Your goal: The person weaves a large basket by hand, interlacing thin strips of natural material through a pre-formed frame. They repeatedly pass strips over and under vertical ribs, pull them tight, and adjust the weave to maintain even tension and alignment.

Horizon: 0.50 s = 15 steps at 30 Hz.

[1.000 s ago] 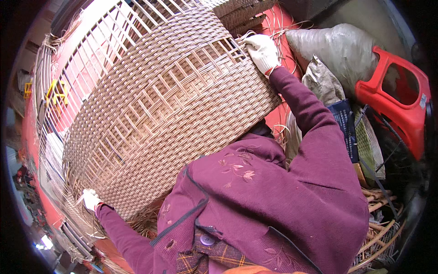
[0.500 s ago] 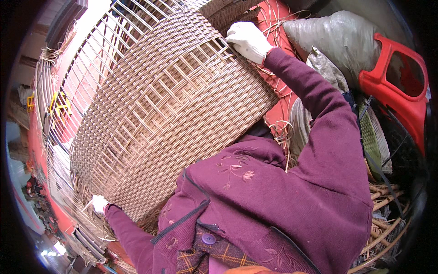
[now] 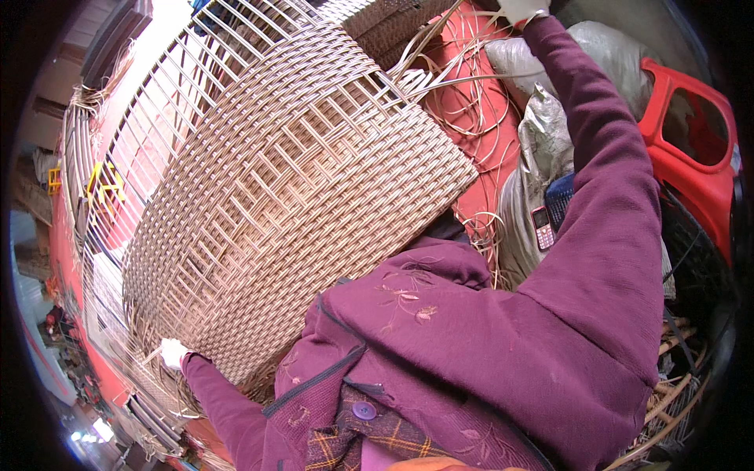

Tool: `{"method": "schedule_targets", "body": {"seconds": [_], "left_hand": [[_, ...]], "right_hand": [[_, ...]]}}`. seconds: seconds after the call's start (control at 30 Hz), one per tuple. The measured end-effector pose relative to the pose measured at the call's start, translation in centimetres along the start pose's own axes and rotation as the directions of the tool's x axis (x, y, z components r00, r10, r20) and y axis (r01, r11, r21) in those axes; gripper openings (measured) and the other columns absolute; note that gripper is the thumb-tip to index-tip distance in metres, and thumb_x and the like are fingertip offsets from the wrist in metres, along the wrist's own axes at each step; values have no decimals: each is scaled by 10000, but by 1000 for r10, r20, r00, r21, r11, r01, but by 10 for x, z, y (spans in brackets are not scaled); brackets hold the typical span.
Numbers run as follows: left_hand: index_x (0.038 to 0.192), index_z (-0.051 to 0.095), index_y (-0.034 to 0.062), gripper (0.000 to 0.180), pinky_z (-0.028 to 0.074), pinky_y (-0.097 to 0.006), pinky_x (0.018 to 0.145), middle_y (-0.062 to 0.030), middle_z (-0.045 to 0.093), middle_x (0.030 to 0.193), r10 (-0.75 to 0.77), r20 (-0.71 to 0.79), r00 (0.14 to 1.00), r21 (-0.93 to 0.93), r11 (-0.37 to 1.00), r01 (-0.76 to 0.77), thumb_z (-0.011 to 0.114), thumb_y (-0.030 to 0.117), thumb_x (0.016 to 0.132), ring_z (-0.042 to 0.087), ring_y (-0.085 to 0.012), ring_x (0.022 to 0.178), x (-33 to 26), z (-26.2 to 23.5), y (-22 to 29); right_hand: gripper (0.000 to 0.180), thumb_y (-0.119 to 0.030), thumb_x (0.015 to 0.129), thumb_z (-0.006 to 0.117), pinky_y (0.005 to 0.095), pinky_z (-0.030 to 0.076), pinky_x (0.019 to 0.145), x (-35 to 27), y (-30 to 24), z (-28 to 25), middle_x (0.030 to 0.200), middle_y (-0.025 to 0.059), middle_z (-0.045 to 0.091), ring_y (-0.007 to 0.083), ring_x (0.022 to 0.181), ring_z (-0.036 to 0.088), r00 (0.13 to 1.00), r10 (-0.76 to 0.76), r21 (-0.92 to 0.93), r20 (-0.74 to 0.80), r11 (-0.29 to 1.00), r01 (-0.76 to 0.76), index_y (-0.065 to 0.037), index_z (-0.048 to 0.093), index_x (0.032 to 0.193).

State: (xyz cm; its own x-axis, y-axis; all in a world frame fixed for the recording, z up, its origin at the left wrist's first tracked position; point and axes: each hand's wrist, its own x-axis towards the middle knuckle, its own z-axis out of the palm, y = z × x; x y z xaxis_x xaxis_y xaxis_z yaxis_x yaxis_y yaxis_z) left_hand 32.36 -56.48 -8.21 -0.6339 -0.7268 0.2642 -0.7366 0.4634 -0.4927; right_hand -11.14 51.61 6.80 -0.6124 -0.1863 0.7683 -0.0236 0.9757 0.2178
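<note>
A tan woven rattan panel (image 3: pixel 314 204) lies tilted across my lap, its weave broken by a band of bare strands. My left hand (image 3: pixel 173 355), in a white glove, is closed at the panel's lower left edge. At the top edge of the picture, my right hand (image 3: pixel 521 8) is gloved too and raised off the panel, its fingers cut off by the frame. Loose rattan strands (image 3: pixel 440 81) run out from the panel's upper right corner; whether my right hand holds any of them is hidden.
Loose strands lie over a red surface (image 3: pixel 463 47) beyond the panel. To the right are pale plastic sacks (image 3: pixel 542 133), a red plastic chair (image 3: pixel 653 110) and a small keypad phone (image 3: pixel 543 228). Bare curved rods (image 3: pixel 126 149) extend from the panel's left side.
My right hand has left the panel's upper right corner and swung up and to the right, out to the picture's edge. The phone has come into sight. My left hand stays in place.
</note>
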Motion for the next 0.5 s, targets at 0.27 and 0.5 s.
{"method": "schedule_targets", "body": {"seconds": [0.27,0.5], "left_hand": [[995,724,176,223,615,-429,588,-52,790,866,0,93,996,86,996,-8,663,389,1022,787,-249,757,-6,-17,5],[1000,720,160,254,593,-434,598,-74,787,866,-6,83,997,-11,1000,7,628,393,1043,773,-257,742,2,-9,2]], "right_hand": [[250,-245,1006,576,493,555,893,42,85,-20,1024,166,765,394,994,709,990,141,106,-28,985,-138,-89,770,1021],[314,-261,1036,549,479,577,884,51,109,4,1000,159,774,354,944,735,978,96,-287,187,957,-39,-85,794,948]]}}
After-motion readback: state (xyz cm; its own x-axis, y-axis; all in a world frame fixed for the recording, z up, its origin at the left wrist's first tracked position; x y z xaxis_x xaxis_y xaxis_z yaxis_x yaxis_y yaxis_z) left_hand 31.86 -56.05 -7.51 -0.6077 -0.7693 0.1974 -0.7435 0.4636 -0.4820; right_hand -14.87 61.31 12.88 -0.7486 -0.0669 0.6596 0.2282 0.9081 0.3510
